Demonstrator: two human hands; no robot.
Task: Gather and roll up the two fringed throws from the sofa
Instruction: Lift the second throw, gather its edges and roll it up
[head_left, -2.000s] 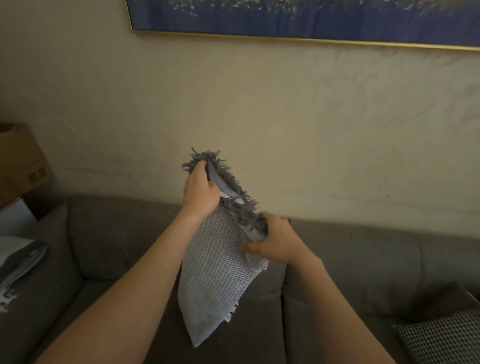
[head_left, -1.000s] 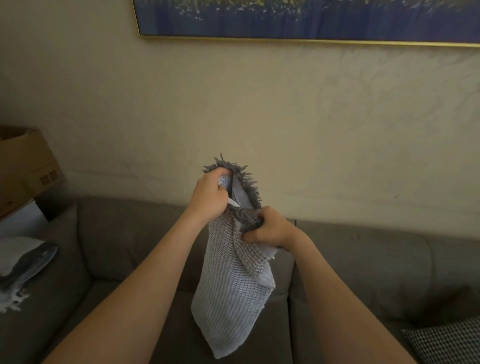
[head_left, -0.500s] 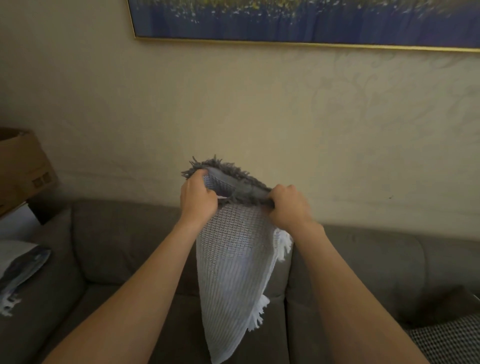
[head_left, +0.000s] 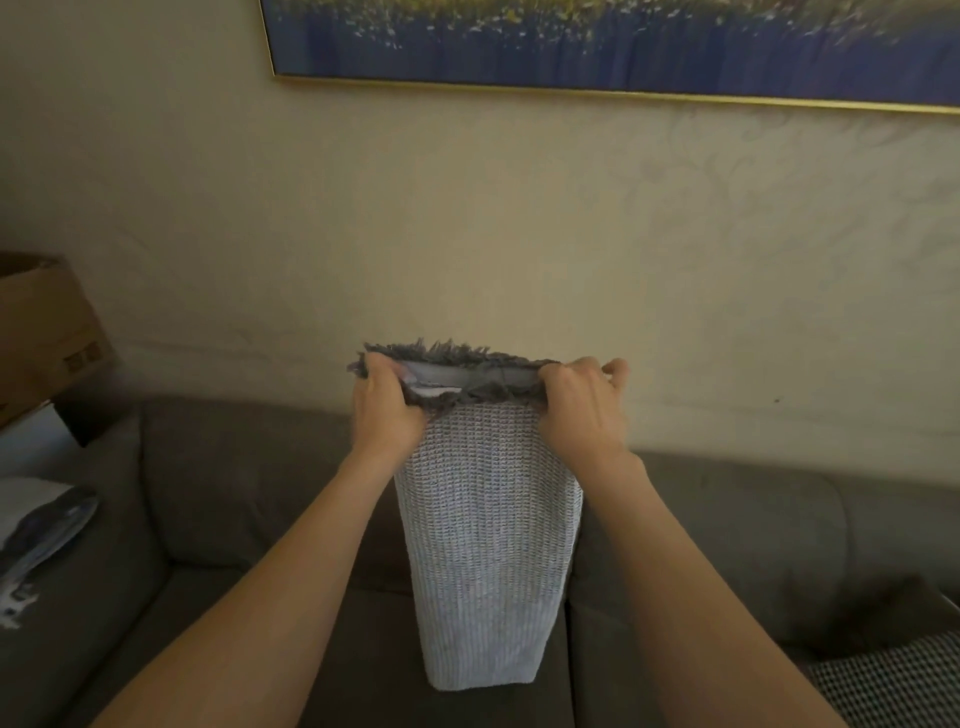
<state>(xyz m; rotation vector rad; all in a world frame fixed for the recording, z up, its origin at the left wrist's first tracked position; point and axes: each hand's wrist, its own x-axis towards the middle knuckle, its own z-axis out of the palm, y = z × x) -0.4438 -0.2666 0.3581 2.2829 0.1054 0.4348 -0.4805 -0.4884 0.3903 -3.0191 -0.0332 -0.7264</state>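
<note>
Below both grips hangs the throw (head_left: 491, 545), a narrow, pale grey waffle-weave panel with dark shaggy fringe bunched along its top edge. I see the left hand (head_left: 387, 410) and the right hand (head_left: 582, 410) each clenched on a top corner, the edge stretched level between them. Behind it sits the grey sofa (head_left: 249, 467); whether the lower end touches the seat I cannot tell. Left of the grip lie a pale cloth (head_left: 36, 530) and a cardboard box (head_left: 41, 322); low right, a checked cushion (head_left: 893, 680). Plain wall (head_left: 467, 234) rises above.
</note>
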